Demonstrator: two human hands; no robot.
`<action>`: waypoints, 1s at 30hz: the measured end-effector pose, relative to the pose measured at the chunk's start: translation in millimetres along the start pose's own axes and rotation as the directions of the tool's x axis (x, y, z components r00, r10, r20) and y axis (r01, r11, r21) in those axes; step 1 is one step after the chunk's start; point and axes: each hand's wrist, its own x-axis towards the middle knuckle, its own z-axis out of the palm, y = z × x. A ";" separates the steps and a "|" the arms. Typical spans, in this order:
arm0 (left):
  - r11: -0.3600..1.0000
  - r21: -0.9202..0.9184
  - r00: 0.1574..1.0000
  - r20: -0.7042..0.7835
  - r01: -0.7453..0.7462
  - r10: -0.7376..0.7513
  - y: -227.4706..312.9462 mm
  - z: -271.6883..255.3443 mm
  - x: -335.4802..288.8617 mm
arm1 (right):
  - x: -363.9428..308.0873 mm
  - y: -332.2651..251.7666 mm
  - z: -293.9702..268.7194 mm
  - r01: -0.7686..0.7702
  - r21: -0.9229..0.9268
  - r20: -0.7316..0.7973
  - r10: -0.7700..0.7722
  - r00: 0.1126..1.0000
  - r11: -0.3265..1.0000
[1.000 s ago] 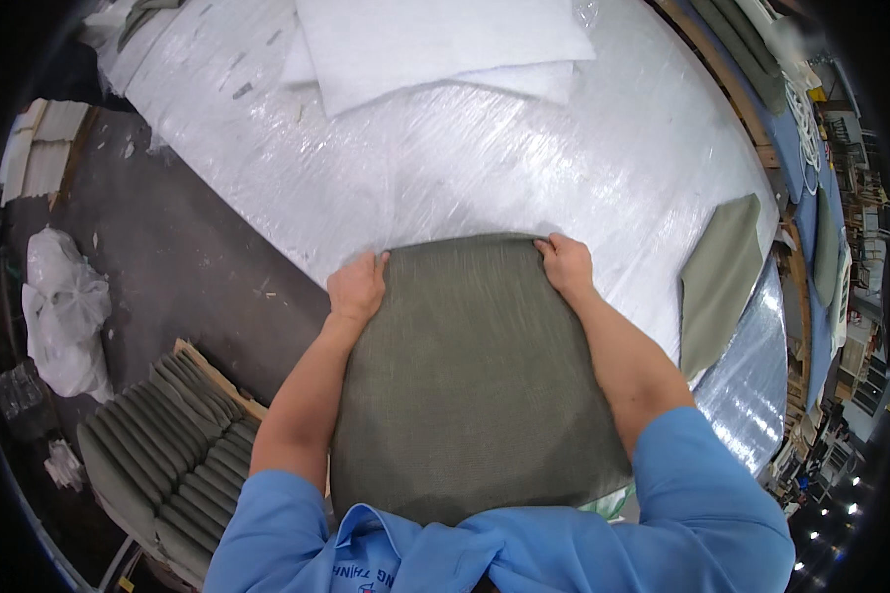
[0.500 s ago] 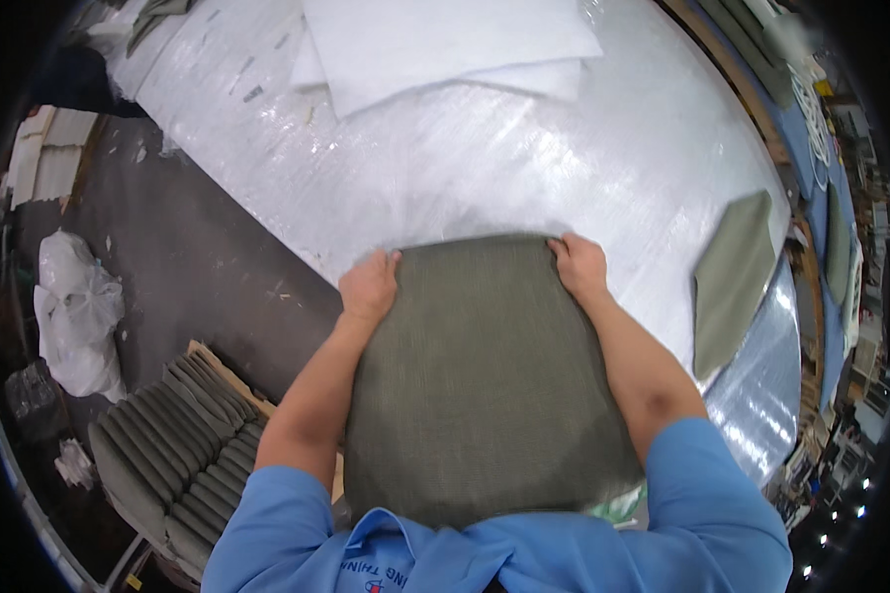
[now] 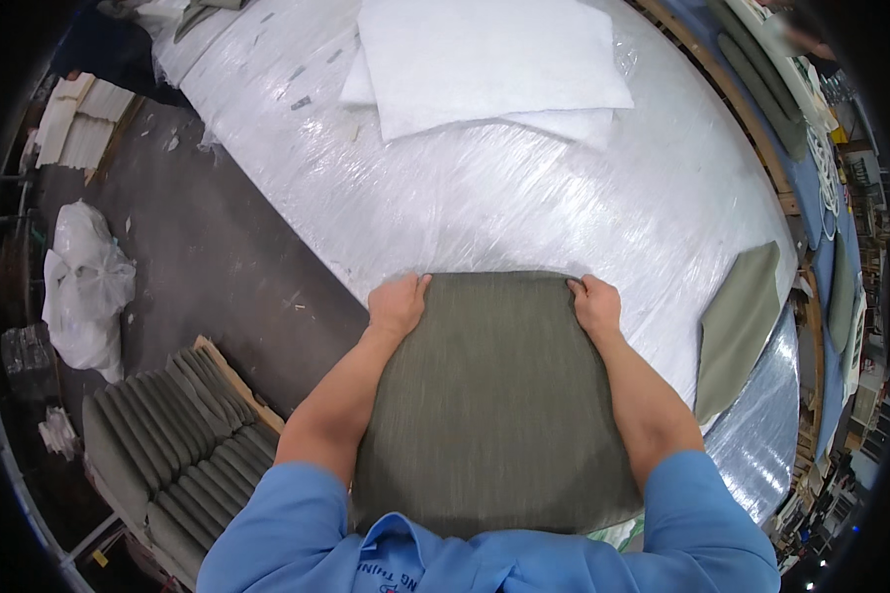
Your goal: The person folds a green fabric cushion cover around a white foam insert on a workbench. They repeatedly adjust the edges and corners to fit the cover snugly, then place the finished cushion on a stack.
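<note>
An olive-green fabric-covered cushion [image 3: 494,405] lies before me, its near edge close against my shirt. My left hand [image 3: 399,305] is closed on its far left corner, thumb on top. At the far right corner, my right hand [image 3: 597,305] grips the cushion in the same way. The fingers under the edge are hidden on both sides. Beneath its far edge is a table covered in shiny clear plastic film [image 3: 435,217].
White wadding sheets [image 3: 494,69] lie at the table's far side. A loose olive fabric piece [image 3: 742,331] rests at the right. To the left, several olive cushions [image 3: 173,445] stand in rows, with a white plastic bag [image 3: 87,287] on the floor. A person's dark-clothed part [image 3: 119,49] shows far left.
The view has shifted, so table, wadding and cushion sit lower in the picture. Both hands keep their grip on the cushion's far corners.
</note>
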 end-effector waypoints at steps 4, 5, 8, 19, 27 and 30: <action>1.000 -0.021 1.000 0.026 -0.008 0.009 0.5 -3.9 0.0 | 6.4 -3.1 -4.6 0.044 -0.057 0.007 -0.044 0.999 0.997; 1.000 -0.019 0.999 0.028 -0.014 0.014 -0.2 -5.5 -2.8 | 6.0 -5.6 -6.9 0.035 -0.061 0.038 -0.032 0.999 0.998; 0.980 -0.180 0.991 0.119 0.079 -0.058 -6.0 -18.2 -5.3 | 1.0 -10.4 -15.3 0.016 -0.084 0.103 -0.007 0.995 0.996; 0.214 -0.750 0.779 0.582 0.625 -0.235 -22.6 -125.0 -166.5 | -109.2 -25.6 -170.3 0.112 0.143 0.787 -0.182 0.589 0.983; 0.259 -0.566 0.622 0.724 0.783 -0.299 -35.3 -67.3 -92.6 | -87.8 -11.3 -109.7 0.046 0.235 0.733 -0.208 0.647 0.971; 0.252 -0.562 0.616 0.736 0.788 -0.281 -32.3 -72.7 -68.5 | -70.2 -9.4 -92.1 0.010 0.224 0.724 -0.173 0.668 0.975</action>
